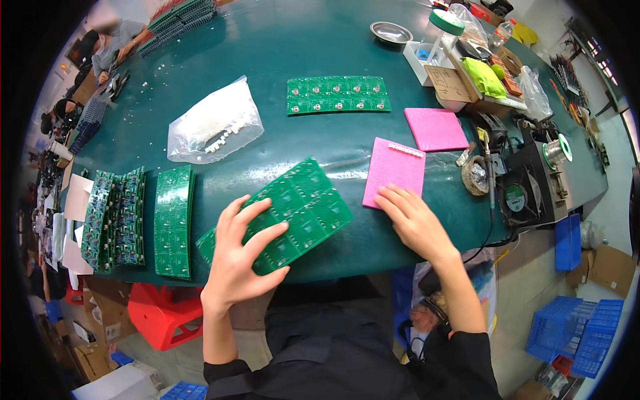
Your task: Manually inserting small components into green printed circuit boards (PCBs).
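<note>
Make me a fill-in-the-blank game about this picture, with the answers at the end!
1. The left hand holds a circuit board coloured ____.
2. The right hand overlaps the near edge of a pad coloured ____.
3. From the person's view, the clear bag lies on that pad's ____ side (left or right).
4. The plastic stool below the table is coloured ____.

Missing words: green; pink; left; red

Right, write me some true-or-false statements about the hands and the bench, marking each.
1. The left hand holds a green circuit board. True.
2. The right hand grips a bottle. False: it is at the nearer pink pad.
3. A row of white parts lies on that pad. True.
4. The farther pink pad is left of the bag of white pieces. False: it is to the right.
5. The metal dish is beyond both pads. True.
</note>
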Available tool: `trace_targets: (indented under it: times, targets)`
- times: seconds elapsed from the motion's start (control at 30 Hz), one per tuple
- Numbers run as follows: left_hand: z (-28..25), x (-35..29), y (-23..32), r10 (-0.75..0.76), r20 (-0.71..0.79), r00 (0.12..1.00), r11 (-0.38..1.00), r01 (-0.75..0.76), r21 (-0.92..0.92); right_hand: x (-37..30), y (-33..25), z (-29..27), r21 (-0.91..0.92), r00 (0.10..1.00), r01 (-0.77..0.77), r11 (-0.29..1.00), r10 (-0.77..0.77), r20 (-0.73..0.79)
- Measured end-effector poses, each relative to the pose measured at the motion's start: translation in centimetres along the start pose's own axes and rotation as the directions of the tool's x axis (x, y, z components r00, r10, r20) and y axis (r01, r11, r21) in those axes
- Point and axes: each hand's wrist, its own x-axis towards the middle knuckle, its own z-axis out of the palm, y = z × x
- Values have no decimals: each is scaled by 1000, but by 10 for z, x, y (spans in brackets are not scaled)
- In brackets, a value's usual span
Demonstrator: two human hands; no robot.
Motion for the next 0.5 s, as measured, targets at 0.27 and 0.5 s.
trace_targets:
  times: [0.27, 0.5]
  targets:
    - [55, 32, -31, 157, 204, 966, 986, -142, -86, -10, 12, -31, 223, 959, -210, 952, 245, -140]
    - [49, 39, -52, 175, 242, 954, 983, -157, -92, 76, 27, 35, -138, 912, -166, 976, 99, -398]
